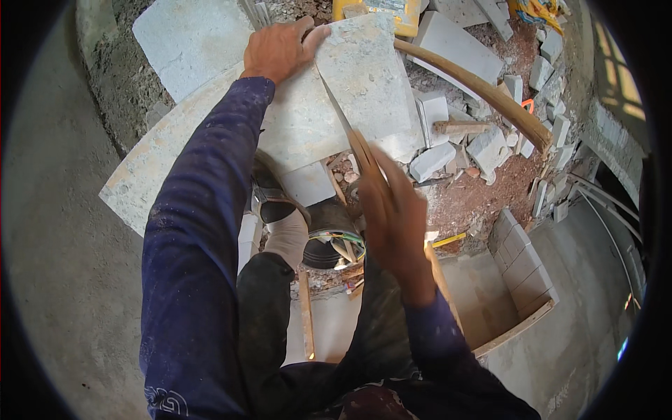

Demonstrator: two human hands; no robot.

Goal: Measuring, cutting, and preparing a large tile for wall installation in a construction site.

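Observation:
A wide pale lightweight concrete block point(350, 91) lies in front of me, its surface dusty and scuffed. My left hand point(280, 47) bears down on its far edge, the fingers bent over the side and the thumb lying along the top. Closed around the handle end of a handsaw point(341, 112) is my right hand point(392, 210), smeared a little by motion. The narrow blade slants up and left across the block, its tip near my left hand. How deep the blade sits in the block I cannot tell.
A second pale slab point(192, 42) sits at the far left. Broken block pieces point(490, 150) litter the reddish dirt on the right, beside a long wooden handle point(483, 91). A yellow container point(402, 14) stands at the back. Near my sandalled foot point(285, 231) is a black bucket point(325, 252) holding odds and ends.

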